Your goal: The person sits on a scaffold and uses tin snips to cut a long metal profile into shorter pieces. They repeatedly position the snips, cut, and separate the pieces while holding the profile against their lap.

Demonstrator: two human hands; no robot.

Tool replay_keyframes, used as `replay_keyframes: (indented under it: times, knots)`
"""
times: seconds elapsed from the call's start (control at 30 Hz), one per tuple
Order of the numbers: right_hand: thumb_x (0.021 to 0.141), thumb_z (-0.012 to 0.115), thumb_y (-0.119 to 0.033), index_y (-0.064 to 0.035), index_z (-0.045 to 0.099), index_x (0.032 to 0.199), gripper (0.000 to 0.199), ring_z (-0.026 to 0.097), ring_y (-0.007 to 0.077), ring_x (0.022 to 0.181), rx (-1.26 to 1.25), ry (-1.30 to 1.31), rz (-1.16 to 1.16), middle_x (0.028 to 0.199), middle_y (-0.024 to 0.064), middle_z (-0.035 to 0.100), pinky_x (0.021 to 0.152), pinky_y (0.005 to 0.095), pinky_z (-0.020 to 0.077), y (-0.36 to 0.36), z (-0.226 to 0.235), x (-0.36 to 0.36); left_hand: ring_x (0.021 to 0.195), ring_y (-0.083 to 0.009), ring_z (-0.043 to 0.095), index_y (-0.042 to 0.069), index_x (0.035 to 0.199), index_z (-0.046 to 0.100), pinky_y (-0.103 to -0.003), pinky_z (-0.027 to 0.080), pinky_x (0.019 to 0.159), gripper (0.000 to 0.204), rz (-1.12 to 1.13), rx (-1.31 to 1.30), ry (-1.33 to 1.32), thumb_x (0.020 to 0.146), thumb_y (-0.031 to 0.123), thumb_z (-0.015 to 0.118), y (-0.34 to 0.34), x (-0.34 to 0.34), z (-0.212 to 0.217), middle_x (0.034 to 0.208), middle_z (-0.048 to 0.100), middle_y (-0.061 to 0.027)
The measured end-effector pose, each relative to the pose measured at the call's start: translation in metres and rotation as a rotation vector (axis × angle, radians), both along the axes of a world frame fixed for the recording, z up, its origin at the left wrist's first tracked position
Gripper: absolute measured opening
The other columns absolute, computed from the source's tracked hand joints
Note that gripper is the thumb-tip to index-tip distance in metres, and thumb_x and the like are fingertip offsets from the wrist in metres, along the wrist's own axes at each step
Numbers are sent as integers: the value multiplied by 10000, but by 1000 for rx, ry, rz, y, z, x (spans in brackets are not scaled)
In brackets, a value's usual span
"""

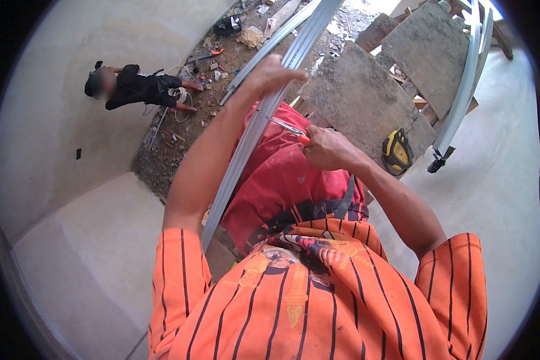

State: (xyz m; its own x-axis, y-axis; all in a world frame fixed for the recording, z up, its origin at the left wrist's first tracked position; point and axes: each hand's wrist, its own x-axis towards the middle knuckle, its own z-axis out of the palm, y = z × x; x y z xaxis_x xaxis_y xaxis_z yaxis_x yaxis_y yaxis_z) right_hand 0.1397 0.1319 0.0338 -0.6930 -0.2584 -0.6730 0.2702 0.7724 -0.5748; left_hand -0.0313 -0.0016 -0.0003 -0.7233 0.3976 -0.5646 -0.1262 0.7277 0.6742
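Note:
My left hand (276,75) is closed around a long silver metal channel (249,138), its thumb pointing to the right. The channel runs slanting from beside my left hip up past the top edge. In my right hand (331,148) are red-handled tin snips (291,128), fingers wrapped round the grips. The silver jaws point left and meet the channel's right edge, below my left hand. Whether the jaws bite into the metal I cannot tell.
More metal channels lie at the upper middle and along the right (462,108). Rough boards (366,90) lie ahead, with a yellow and black tape-measure-like object (397,151). Left, a person in black (132,87) stands below by the wall, near rubble, white cable and an orange-handled saw (207,55).

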Motion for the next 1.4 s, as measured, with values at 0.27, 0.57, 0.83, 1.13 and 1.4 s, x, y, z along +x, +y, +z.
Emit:
replay_keyframes:
  times: [0.27,0.57,0.83,1.13,1.4]
  knots:
    - [795,498,-237,-1,577,946,291,602,406,886,-19,1,-67,906,255,624,754,495,440,7,-11,5,814,-306,667,5,930,672,-375,530,735,430,18,-182,300,628,310,643,41,0,11,849,674,-183]
    - [776,513,-229,-20,557,981,296,580,413,935,-53,29,-166,930,244,617,813,479,441,-3,-12,13,731,-285,678,10,814,689,-363,544,667,355,13,-118,363,633,313,652,37,5,22,761,671,-182]
    - [733,522,-193,-13,557,939,276,563,395,986,12,113,-59,981,243,610,820,480,429,-9,-12,-9,672,-255,683,0,771,692,-356,552,633,327,63,-17,513,622,291,679,42,6,22,697,667,-165]
    - [730,530,-193,-39,578,943,267,570,396,969,15,130,-120,954,221,620,820,476,433,-8,-18,-6,636,-259,671,-1,726,681,-356,529,589,283,79,79,557,622,263,668,39,6,17,668,657,-160]
    - [730,543,-277,23,505,1070,455,582,412,935,18,206,-55,953,275,591,823,484,445,-8,-3,-8,702,-286,678,-7,772,678,-368,533,632,306,76,57,438,631,264,656,36,3,31,717,663,-185]
